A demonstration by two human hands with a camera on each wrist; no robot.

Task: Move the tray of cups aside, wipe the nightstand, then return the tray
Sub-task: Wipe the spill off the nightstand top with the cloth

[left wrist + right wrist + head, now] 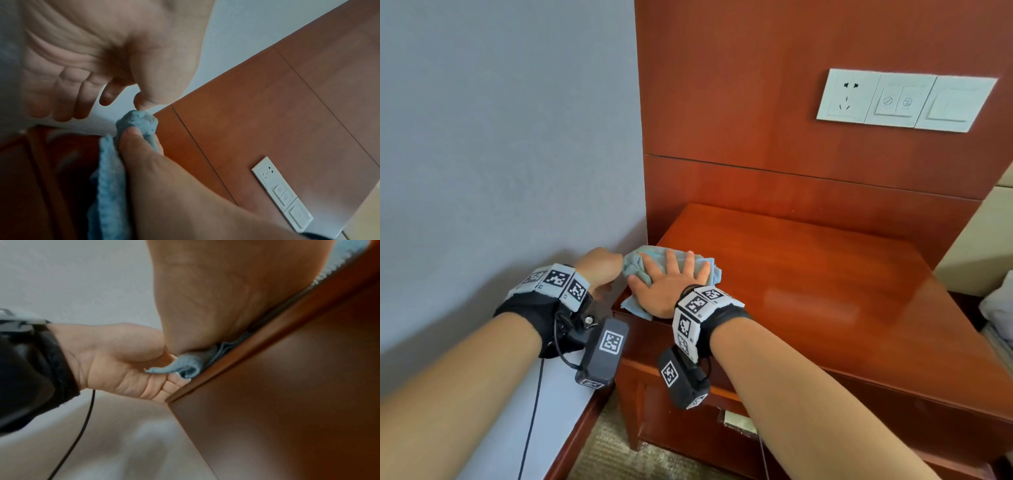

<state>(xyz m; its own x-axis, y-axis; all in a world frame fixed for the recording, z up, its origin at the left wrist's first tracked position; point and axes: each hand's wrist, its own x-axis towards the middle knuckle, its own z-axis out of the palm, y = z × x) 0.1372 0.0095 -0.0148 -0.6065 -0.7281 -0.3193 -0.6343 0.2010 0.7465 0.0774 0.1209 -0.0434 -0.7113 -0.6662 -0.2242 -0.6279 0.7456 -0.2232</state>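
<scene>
A light blue cloth (632, 264) lies bunched on the front left corner of the red-brown wooden nightstand (808, 274). My right hand (671, 281) presses flat on it, fingers spread straight. My left hand (601, 265) is cupped just off the nightstand's left edge, touching the cloth's end. In the right wrist view the left hand (123, 361) faces palm up under the edge, and a corner of the cloth (185, 366) hangs over it. The left wrist view has its fingers (68, 100) loosely curled, holding nothing. No tray or cups are in view.
A grey wall (500, 137) stands close on the left. Behind the nightstand a wooden panel (774, 120) carries a white socket and switch plate (904, 99). Bedding (996, 308) shows at the right edge. A black cable (534, 411) hangs from my left wrist over carpet (613, 452).
</scene>
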